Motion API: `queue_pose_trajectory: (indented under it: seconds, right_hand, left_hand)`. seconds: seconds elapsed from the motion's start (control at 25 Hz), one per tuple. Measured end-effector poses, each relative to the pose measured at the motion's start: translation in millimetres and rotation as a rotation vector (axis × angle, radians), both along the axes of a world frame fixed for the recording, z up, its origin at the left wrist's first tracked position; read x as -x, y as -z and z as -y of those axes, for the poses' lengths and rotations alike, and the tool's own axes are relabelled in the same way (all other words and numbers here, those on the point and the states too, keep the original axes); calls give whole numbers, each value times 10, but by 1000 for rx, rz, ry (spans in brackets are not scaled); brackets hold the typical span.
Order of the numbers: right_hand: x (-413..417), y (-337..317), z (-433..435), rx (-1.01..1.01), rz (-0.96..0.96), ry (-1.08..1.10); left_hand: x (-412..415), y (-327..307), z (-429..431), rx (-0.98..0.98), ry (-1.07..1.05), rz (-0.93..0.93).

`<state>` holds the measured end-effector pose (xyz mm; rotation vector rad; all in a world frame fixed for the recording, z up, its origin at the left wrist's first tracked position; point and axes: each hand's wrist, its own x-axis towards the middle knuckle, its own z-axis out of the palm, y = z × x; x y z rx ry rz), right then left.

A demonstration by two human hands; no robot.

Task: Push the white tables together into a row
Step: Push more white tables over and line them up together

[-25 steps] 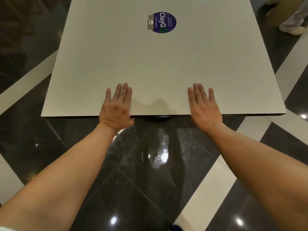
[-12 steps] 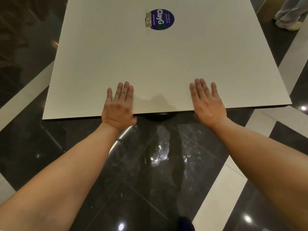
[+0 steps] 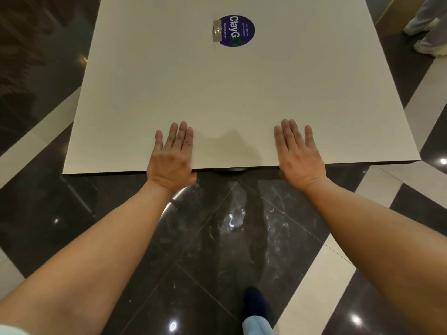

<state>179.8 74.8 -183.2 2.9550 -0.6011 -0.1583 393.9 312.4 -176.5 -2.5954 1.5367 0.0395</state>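
Note:
A square white table (image 3: 242, 93) fills the upper part of the head view, with a round purple sticker (image 3: 236, 30) near its far middle. My left hand (image 3: 171, 153) lies flat on the near edge, fingers stretched forward on top and the thumb tucked under the rim. My right hand (image 3: 300, 153) rests the same way further right on that edge. Both arms are extended. No second table is in view.
The floor is glossy dark marble (image 3: 217, 238) with pale stripes (image 3: 314, 286). My dark shoe (image 3: 255, 308) is stepping forward at the bottom. Another person's legs and pale shoes (image 3: 428, 42) stand at the top right, beside a tan object (image 3: 396, 18).
Both hands stay on the near edge. The floor pattern has shifted under the table, and my foot has come into view at the bottom.

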Motion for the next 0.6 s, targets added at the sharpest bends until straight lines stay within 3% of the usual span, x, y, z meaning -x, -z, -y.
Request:
queue_pose_trajectory:
  seconds: [0.6]
  right_hand:
    - [29,-2,-30,5,-38,6]
  left_hand:
    - [42,-31,1,-1,-78,-66]
